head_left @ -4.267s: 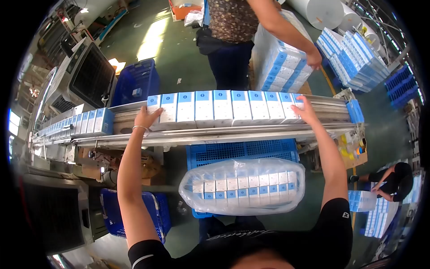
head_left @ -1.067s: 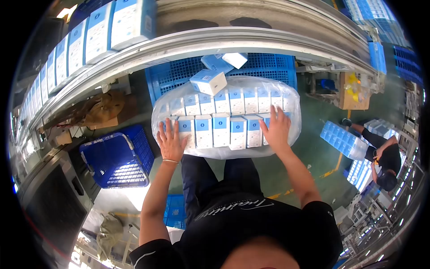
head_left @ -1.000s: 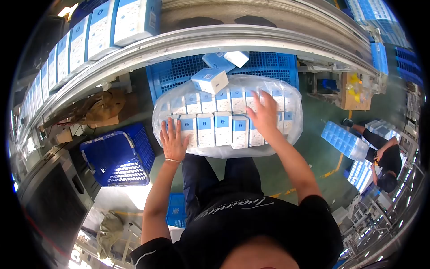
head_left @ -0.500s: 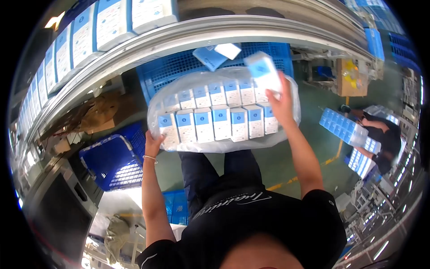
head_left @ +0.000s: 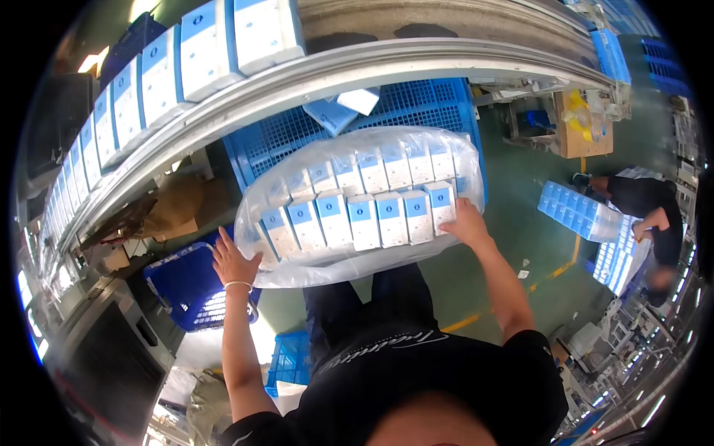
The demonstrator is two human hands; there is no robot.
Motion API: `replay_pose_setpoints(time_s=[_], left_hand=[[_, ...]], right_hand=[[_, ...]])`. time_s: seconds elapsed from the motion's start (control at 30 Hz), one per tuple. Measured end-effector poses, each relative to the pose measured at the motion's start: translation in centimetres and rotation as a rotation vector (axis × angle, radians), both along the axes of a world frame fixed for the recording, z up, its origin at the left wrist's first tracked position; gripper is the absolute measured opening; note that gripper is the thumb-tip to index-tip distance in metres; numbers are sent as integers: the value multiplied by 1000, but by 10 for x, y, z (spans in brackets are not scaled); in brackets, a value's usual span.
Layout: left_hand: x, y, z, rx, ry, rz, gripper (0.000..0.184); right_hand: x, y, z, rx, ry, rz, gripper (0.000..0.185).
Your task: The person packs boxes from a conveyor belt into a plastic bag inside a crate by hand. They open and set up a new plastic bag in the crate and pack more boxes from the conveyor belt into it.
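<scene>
Right hand (head_left: 467,223) grasping end box (head_left: 441,204) of near row (head_left: 364,222): box just left of palm, long axis fore-and-aft. Left hand (head_left: 235,264) (farther off) open, by bag (head_left: 327,278).

Dark-blue basket (head_left: 178,281) on the floor, dark-panelled machine (head_left: 111,364) — lower left, co-worker (head_left: 641,198) in black, yellow floor line (head_left: 461,323)

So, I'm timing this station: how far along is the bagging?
Two rows of boxes stand in the clear bag. The right hand touches the near row's end box; the left hand is beside the bag. Closing the open bag seems left; loose boxes lie behind it.
</scene>
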State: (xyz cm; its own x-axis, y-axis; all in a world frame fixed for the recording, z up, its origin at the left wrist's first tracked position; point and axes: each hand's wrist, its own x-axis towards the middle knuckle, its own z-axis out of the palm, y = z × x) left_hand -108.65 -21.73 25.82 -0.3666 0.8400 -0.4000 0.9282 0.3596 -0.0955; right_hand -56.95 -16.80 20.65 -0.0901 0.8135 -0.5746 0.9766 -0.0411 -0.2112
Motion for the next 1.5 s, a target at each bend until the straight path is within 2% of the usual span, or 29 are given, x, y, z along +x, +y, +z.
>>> replay_pose_setpoints(time_s=[0.03, 0.1, 0.2, 0.27, 0.3, 0.33, 0.4, 0.43, 0.5, 0.57, 0.6, 0.63, 0.67, 0.7, 0.77, 0.83, 0.97, 1.03, 1.07, 1.13, 1.2, 1.23, 1.27, 1.3, 1.33, 1.37, 1.43, 1.47, 1.5], left_hand=[[8, 9, 8, 252, 86, -184, 84], [11, 26, -20, 394, -362, -478, 77], [71, 56, -56, 301, -426, -709, 66], [100, 62, -75, 249, -497, -781, 65], [110, 60, -85, 215, -540, -803, 65], [115, 55, -88, 182, -476, -815, 65], [115, 46, -93, 181, -501, -829, 66], [115, 41, -93, 183, -500, -839, 65], [117, 43, -82, 125, -507, -832, 69], [118, 60, -74, 306, -666, -650, 68], [116, 77, -80, 308, -779, -494, 63], [120, 93, -98, 415, -740, -374, 58], [127, 123, -103, 458, -784, -215, 55], [127, 151, -142, 527, -757, -138, 55], [144, 224, -170, 315, -677, 211, 73], [154, 275, -229, 130, -728, 499, 90], [175, 295, -271, 233, -537, 712, 106], [158, 285, -289, 250, -1342, 949, 103], [161, 281, -280, 254, -1329, 936, 103], [162, 269, -243, 433, -1003, 503, 80], [225, 243, -118, 523, -1224, 230, 61], [260, 226, -79, 553, -1287, 228, 54], [285, 209, -46, 373, -1288, 113, 64], [311, 175, -51, 552, -1165, 99, 68], [338, 155, -43, 433, -1316, 145, 70], [371, 138, -40, 439, -1247, 155, 66], [439, 128, -10, 455, -1336, 136, 76], [468, 120, -5, 434, -1401, 135, 80], [486, 113, -11, 375, -1197, 40, 85]], right_hand=[[1, 2, 0, 9, 3, -6, 73], [-9, 17, 23, -141, -114, -57, 70], [-51, 53, 50, 79, -226, 20, 62], [-90, 87, 43, 300, 133, 53, 50], [-114, 100, 19, 486, 434, -3, 46], [-142, 125, 1, 525, 579, -29, 51], [-185, 179, -34, 664, 339, 43, 69], [-203, 200, -44, 583, 193, 18, 72], [-209, 226, -104, 608, 116, 39, 63], [-200, 242, -139, 611, 303, 27, 55], [-191, 243, -120, 493, 318, -44, 49], [-177, 235, -108, 617, 508, -155, 46], [-153, 223, -89, 501, 592, -274, 44], [-125, 204, -68, 393, 670, -403, 42], [-61, 148, -33, 296, 1241, -593, 45], [-6, 82, -2, 281, 1077, -752, 53], [53, -19, -21, 354, 930, -850, 62], [69, -38, -34, 337, 882, -886, 65], [73, -38, -40, 407, 932, -928, 64], [83, -33, -39, 475, 999, -974, 62], [87, -23, -15, 271, 495, -634, 53], [91, -28, -24, 270, 510, -642, 53], [94, -36, -36, 318, 465, -458, 50], [99, -38, -42, 370, 414, -268, 47], [107, -34, -42, 409, 366, -182, 48], [114, -28, -35, 417, 375, -182, 48], [130, -14, -16, 414, 382, -9, 45], [133, -8, -16, 420, 388, -7, 45], [131, -1, -19, 551, 443, -279, 39]])
